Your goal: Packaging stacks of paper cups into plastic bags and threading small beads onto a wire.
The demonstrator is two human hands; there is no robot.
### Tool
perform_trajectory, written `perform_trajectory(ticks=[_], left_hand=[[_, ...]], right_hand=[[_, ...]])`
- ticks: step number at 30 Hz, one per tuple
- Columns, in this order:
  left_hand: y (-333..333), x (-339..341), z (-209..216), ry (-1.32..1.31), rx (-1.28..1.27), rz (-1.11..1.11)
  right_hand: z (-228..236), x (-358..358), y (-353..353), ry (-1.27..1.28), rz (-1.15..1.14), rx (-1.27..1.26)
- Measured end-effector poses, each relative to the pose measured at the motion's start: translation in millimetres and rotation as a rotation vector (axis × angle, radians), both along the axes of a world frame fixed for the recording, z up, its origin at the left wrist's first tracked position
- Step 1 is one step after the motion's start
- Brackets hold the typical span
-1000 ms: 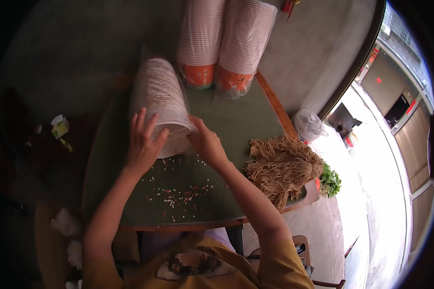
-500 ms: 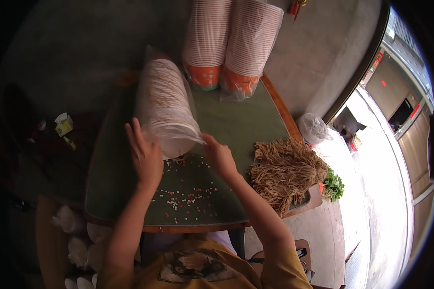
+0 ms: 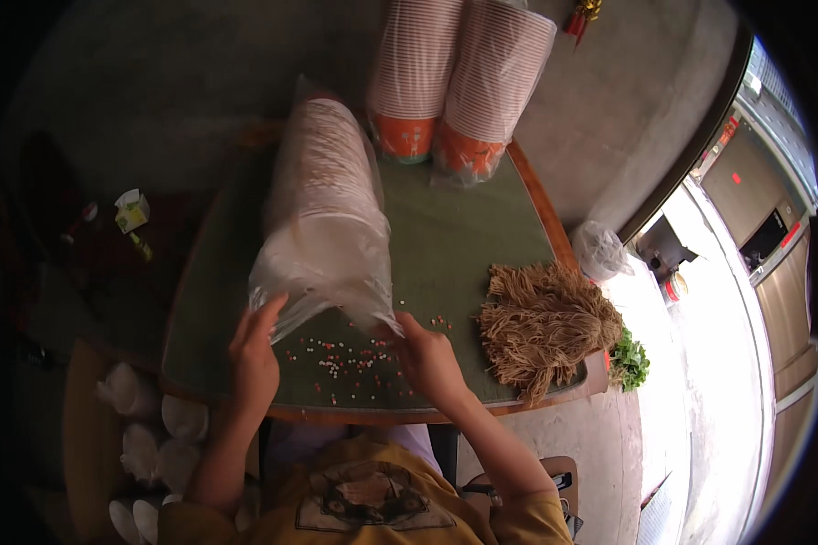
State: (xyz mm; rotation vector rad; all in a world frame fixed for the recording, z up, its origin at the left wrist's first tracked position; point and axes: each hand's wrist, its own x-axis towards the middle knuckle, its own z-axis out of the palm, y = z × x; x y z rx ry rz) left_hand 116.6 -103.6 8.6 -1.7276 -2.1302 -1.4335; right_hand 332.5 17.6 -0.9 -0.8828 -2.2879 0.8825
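A long stack of white cups or bowls (image 3: 323,141) lies on its side across the green tabletop (image 3: 445,236), sleeved in a clear plastic bag (image 3: 289,271). The round end of the stack faces me inside the bag's mouth. My left hand (image 3: 256,350) pinches the mouth's left edge. On the other side, my right hand (image 3: 430,359) grips the right edge, and the film stretches between both hands. Small white and red beads or pellets (image 3: 341,363) are scattered on the table below the bag.
Two tall bagged stacks of paper cups or buckets (image 3: 416,77) stand at the back against the wall. Brown stringy strands (image 3: 550,327) lie in a heap at the right, beside green leaves (image 3: 629,359). White bundles (image 3: 139,450) sit at lower left, near a tissue pack (image 3: 131,210).
Both hands have drawn the bag's mouth toward me, and the plastic now extends past the stack's end. My left hand has gone from beside the stack to the bag's edge.
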Motion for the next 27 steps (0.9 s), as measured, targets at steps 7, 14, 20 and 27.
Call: perform_trajectory(ticks=[7, 14, 20, 27], left_hand=[[-68.7, 51.7, 74.1, -0.079, 0.032, -0.084], [-146.1, 75.1, 13.1, -0.132, 0.021, -0.175], [-158.0, 90.3, -14.8, -0.313, -0.162, -0.086], [-163.1, 76.1, -35.5, -0.236, -0.490, -0.714]], right_hand=[[63.7, 37.8, -63.0, 0.319, 0.143, -0.329], [37.6, 77.2, -125.2, 0.021, 0.200, 0.135], [2.8, 90.3, -143.8, -0.118, 0.146, 0.301], [-31.9, 95.8, -154.5, -0.234, 0.015, 0.389]])
